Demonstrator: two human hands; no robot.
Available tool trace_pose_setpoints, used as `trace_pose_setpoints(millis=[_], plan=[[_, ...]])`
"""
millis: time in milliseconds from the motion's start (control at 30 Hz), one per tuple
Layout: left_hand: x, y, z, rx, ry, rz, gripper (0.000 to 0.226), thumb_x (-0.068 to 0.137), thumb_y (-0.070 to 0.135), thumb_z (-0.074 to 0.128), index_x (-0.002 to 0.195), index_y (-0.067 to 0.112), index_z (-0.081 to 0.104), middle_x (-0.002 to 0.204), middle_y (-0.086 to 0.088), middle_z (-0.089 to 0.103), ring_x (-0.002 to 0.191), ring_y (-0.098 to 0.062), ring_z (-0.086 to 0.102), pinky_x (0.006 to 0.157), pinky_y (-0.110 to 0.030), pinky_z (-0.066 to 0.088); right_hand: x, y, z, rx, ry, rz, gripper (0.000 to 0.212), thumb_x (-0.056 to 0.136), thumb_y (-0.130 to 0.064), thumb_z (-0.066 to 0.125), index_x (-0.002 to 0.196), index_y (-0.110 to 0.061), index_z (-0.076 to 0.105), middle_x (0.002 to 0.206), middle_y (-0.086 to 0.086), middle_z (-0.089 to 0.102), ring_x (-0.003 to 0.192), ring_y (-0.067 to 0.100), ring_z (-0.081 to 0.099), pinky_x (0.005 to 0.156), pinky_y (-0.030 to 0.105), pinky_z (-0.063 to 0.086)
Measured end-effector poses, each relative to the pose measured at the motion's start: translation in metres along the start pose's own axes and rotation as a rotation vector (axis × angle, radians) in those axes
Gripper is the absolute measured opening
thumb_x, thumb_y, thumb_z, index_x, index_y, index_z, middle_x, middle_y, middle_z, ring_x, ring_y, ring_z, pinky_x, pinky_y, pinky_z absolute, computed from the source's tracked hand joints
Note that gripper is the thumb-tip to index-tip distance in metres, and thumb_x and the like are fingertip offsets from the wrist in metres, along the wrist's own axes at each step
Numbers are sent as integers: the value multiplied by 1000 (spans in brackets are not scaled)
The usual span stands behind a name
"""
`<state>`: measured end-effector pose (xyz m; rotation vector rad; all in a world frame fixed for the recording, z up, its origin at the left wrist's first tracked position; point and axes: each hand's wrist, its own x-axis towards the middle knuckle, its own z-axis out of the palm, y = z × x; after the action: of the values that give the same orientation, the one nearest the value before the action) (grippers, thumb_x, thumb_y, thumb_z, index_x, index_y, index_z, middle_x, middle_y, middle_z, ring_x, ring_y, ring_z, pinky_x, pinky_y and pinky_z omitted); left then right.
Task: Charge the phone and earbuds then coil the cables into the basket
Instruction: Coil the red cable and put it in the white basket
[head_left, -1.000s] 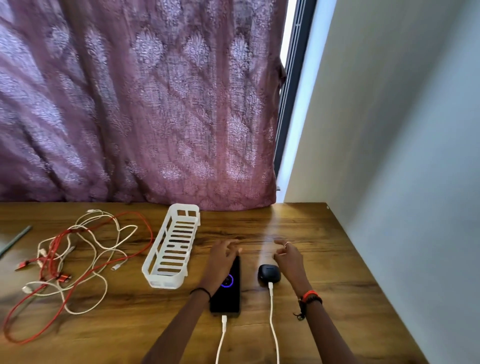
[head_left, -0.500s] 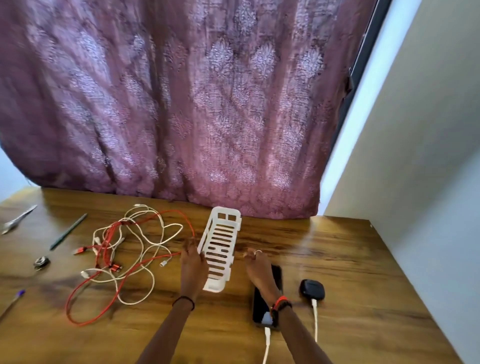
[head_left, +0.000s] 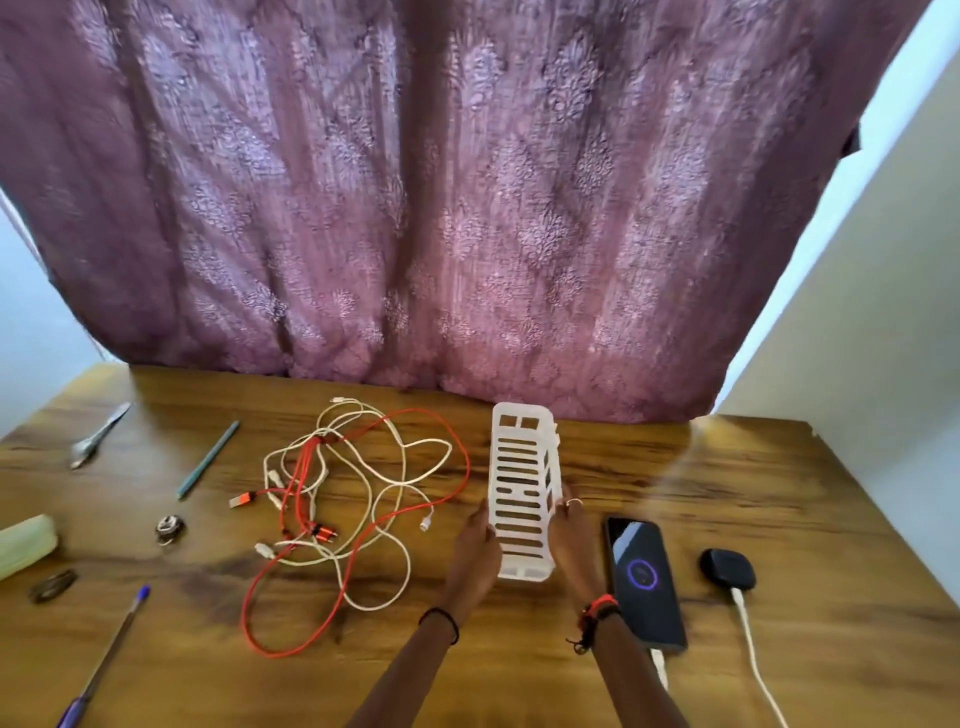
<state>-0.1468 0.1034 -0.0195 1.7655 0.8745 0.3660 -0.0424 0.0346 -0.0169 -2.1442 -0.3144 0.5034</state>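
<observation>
Gripping white basket (head_left: 522, 499) with both hands' fingers, left hand (head_left: 475, 551), right hand (head_left: 574, 540), cables cut off

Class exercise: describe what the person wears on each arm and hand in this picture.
Both forearms are bare, with no sleeves in view. The left hand has a thin black band at its wrist. The right hand has a ring on one finger and red and black bands at its wrist.

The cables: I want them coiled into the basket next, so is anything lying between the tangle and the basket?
Nothing visible does. The tangled cables lie on bare table just left of the white basket. Only the left hand sits on that side, gripping the basket with the right hand.
</observation>
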Motion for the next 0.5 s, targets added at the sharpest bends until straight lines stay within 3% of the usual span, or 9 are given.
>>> trace_pose_setpoints(millis=[100, 200, 267, 367, 500], plan=[[-3, -6, -7, -42, -77, 16, 48, 94, -1, 33, 139, 16, 39, 130, 2, 50, 104, -4, 47, 68, 6, 33, -2, 3, 4, 44, 58, -1, 22, 97, -6, 37, 110, -1, 54, 97, 10, 62, 70, 12, 56, 52, 11, 41], [-7, -16, -13, -82, -151, 22, 49, 94, 2, 36, 139, 21, 38, 131, 9, 48, 105, 3, 48, 75, 3, 36, -2, 15, 13, 98, 86, 17, 24, 97, -15, 38, 111, -11, 57, 97, 9, 67, 78, 21, 67, 63, 35, 57], [-8, -22, -15, -105, -193, -10, 48, 95, 7, 39, 140, 20, 36, 133, 9, 45, 116, -1, 47, 89, -6, 37, 2, 32, 19, 123, 113, 44, 22, 96, -20, 39, 104, -13, 58, 94, 9, 67, 80, 24, 67, 72, 47, 58], [-11, -32, -15, -161, -222, -57, 49, 90, 21, 47, 138, 18, 39, 139, 2, 45, 129, -14, 43, 104, -27, 39, -3, 34, 18, 87, 127, 42, 23, 97, -21, 39, 104, -11, 58, 95, 10, 67, 83, 26, 65, 79, 48, 55], [-19, -39, -19, -244, -207, -84, 41, 91, 4, 49, 131, 13, 44, 124, 1, 53, 118, -10, 49, 92, -15, 44, -13, 34, 17, 51, 125, -9, 22, 96, -13, 43, 111, -12, 59, 99, 4, 67, 87, 26, 66, 80, 43, 55]])
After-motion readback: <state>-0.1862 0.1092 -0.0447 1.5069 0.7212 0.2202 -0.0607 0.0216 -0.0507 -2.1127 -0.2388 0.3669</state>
